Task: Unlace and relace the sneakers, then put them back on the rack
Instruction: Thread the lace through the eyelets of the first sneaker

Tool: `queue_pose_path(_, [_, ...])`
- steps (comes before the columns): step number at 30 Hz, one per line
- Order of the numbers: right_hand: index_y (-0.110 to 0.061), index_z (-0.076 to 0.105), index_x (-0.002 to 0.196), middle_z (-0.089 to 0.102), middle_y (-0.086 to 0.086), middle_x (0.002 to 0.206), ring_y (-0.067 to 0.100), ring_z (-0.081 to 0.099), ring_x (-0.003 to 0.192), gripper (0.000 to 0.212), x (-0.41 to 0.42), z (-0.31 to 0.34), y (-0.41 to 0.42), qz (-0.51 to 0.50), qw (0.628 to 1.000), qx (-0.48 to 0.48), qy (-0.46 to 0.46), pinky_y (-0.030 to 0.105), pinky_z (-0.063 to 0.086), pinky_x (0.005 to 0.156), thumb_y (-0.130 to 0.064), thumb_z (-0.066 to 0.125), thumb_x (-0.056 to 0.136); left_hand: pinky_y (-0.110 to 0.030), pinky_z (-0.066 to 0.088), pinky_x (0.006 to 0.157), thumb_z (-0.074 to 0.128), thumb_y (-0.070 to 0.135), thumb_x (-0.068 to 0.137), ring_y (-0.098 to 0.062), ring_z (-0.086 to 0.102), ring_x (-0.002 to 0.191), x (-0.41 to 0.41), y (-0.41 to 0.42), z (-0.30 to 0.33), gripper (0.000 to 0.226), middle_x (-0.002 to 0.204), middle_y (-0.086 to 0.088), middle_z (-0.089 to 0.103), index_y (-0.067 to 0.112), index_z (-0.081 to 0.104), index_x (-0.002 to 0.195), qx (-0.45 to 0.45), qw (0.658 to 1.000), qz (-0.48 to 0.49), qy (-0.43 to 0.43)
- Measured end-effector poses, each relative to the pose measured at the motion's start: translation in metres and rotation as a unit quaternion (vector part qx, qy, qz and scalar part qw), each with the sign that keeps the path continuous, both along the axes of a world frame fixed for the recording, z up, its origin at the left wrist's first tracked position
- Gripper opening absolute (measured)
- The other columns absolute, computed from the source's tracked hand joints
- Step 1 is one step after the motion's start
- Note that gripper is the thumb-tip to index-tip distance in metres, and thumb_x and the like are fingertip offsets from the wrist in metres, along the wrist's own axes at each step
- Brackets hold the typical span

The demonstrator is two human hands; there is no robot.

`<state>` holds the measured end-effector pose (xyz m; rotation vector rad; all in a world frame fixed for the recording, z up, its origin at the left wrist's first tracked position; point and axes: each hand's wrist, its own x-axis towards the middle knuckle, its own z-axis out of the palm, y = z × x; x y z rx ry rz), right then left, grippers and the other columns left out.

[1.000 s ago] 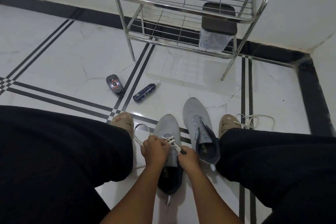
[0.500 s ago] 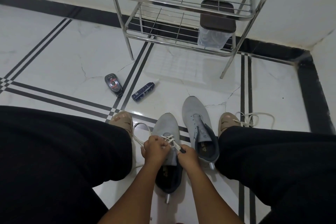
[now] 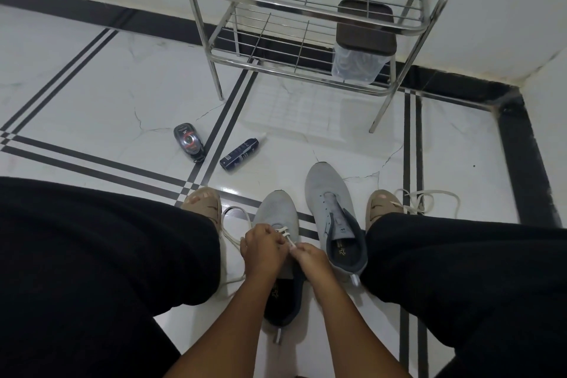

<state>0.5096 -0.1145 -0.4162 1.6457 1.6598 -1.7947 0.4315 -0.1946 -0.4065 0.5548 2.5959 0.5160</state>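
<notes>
Two grey sneakers stand on the floor between my legs. The left sneaker [image 3: 277, 209] carries a white lace [image 3: 236, 225] threaded through its lowest eyelets, with a long loop trailing off to its left. My left hand [image 3: 262, 250] grips the sneaker's upper at the eyelets. My right hand [image 3: 310, 258] pinches the lace end just right of the tongue. The right sneaker [image 3: 329, 193] has no lace in it. A second loose white lace [image 3: 426, 199] lies on the floor at the far right. The metal rack [image 3: 310, 6] stands against the wall ahead.
A clear bin with a dark lid [image 3: 362, 43] sits on the rack's lower shelf at the right. A black polish tin [image 3: 188, 139] and a dark blue bottle [image 3: 241, 153] lie on the tiles left of the shoes. My feet [image 3: 204, 202] flank the sneakers.
My right hand has drawn the lace end slightly back toward me. The view has shifted a little; the sneakers stay where they were.
</notes>
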Motion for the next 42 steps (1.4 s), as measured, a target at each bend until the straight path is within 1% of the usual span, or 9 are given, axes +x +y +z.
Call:
queue_pose_path(6, [-0.006, 0.068, 0.093, 0.066, 0.012, 0.085, 0.016, 0.054, 0.064, 0.013, -0.001, -0.004, 0.007, -0.140, 0.989, -0.018, 0.051, 0.022, 0.043, 0.053, -0.016, 0.062, 0.092, -0.036, 0.030, 0.108, 0.063, 0.035, 0.084, -0.017, 0.038, 0.125, 0.008, -0.001, 0.007, 0.024, 0.130, 0.007, 0.048, 0.035, 0.067, 0.107, 0.015, 0.998, -0.063, 0.008])
queue_pose_path(12, [-0.004, 0.058, 0.098, 0.061, 0.008, 0.085, 0.026, 0.059, 0.084, 0.015, -0.020, 0.016, 0.020, -0.150, 0.979, 0.135, -0.014, 0.033, 0.048, 0.077, -0.008, 0.044, 0.095, -0.035, 0.045, 0.095, 0.060, 0.018, 0.091, -0.027, 0.042, 0.129, 0.027, -0.029, 0.008, 0.067, 0.156, -0.008, 0.010, 0.018, 0.021, 0.145, 0.014, 0.993, 0.114, -0.034])
queue_pose_path(15, [0.010, 0.049, 0.115, 0.058, 0.016, 0.090, 0.012, 0.059, 0.058, 0.027, -0.020, 0.040, 0.067, -0.406, 0.907, 0.067, 0.089, 0.031, 0.053, 0.055, -0.009, 0.041, 0.097, -0.032, 0.048, 0.081, 0.057, 0.019, 0.093, -0.027, 0.056, 0.114, 0.025, -0.034, 0.007, 0.067, 0.156, -0.007, 0.010, 0.018, 0.017, 0.146, -0.003, 0.992, 0.124, -0.036])
queue_pose_path(18, [-0.007, 0.044, 0.108, 0.060, 0.013, 0.102, 0.016, 0.064, 0.071, 0.032, -0.014, 0.075, 0.107, -0.532, 0.797, 0.251, 0.139, 0.037, 0.059, 0.069, -0.034, 0.035, 0.095, -0.029, 0.042, 0.068, 0.055, 0.020, 0.093, -0.026, 0.062, 0.099, 0.025, -0.032, 0.012, 0.050, 0.147, -0.006, 0.027, 0.018, 0.028, 0.136, -0.019, 0.993, 0.112, -0.041])
queue_pose_path(22, [-0.017, 0.049, 0.093, 0.056, 0.001, 0.080, 0.021, 0.059, 0.074, 0.020, -0.023, 0.101, 0.082, -0.175, 0.888, 0.421, 0.051, 0.037, 0.052, 0.066, -0.029, 0.035, 0.100, -0.032, 0.046, 0.067, 0.051, 0.036, 0.093, -0.021, 0.058, 0.091, 0.021, -0.031, 0.016, 0.021, 0.108, -0.002, 0.053, 0.020, 0.042, 0.103, -0.052, 0.997, 0.050, -0.030])
queue_pose_path(26, [-0.018, 0.066, 0.102, 0.066, 0.007, 0.105, 0.029, 0.062, 0.096, 0.024, -0.015, 0.046, 0.024, 0.255, 0.922, 0.265, -0.119, 0.035, 0.052, 0.078, -0.021, 0.044, 0.093, -0.028, 0.044, 0.068, 0.046, 0.043, 0.094, -0.017, 0.057, 0.091, 0.015, -0.018, 0.022, 0.023, 0.101, 0.002, 0.056, 0.024, 0.054, 0.102, -0.029, 0.999, -0.010, 0.017])
queue_pose_path(31, [-0.015, 0.070, 0.099, 0.069, 0.011, 0.104, 0.029, 0.063, 0.091, 0.025, 0.002, 0.026, 0.006, 0.123, 0.951, 0.252, -0.128, 0.027, 0.048, 0.070, -0.028, 0.048, 0.095, -0.025, 0.037, 0.063, 0.044, 0.028, 0.097, -0.018, 0.061, 0.087, 0.008, -0.015, 0.020, 0.017, 0.099, 0.000, 0.060, 0.019, 0.059, 0.101, -0.062, 0.997, -0.018, 0.035])
queue_pose_path(36, [-0.005, 0.061, 0.107, 0.065, 0.016, 0.103, 0.032, 0.065, 0.085, 0.025, 0.006, 0.060, 0.062, -0.353, 0.878, 0.317, -0.070, 0.041, 0.057, 0.067, -0.015, 0.042, 0.094, -0.026, 0.039, 0.063, 0.043, 0.026, 0.098, -0.020, 0.062, 0.087, 0.001, -0.023, 0.020, 0.016, 0.101, -0.002, 0.059, 0.016, 0.055, 0.102, -0.071, 0.997, 0.024, 0.022])
queue_pose_path(42, [-0.025, 0.049, 0.132, 0.045, 0.002, 0.131, 0.027, 0.060, 0.097, 0.041, -0.008, 0.052, 0.023, 0.050, 0.887, 0.453, -0.076, 0.040, 0.054, 0.076, -0.016, 0.050, 0.092, -0.028, 0.040, 0.064, 0.043, 0.030, 0.097, -0.019, 0.059, 0.086, 0.006, -0.024, 0.023, 0.024, 0.104, -0.002, 0.061, 0.020, 0.047, 0.118, -0.003, 0.999, 0.046, -0.027])
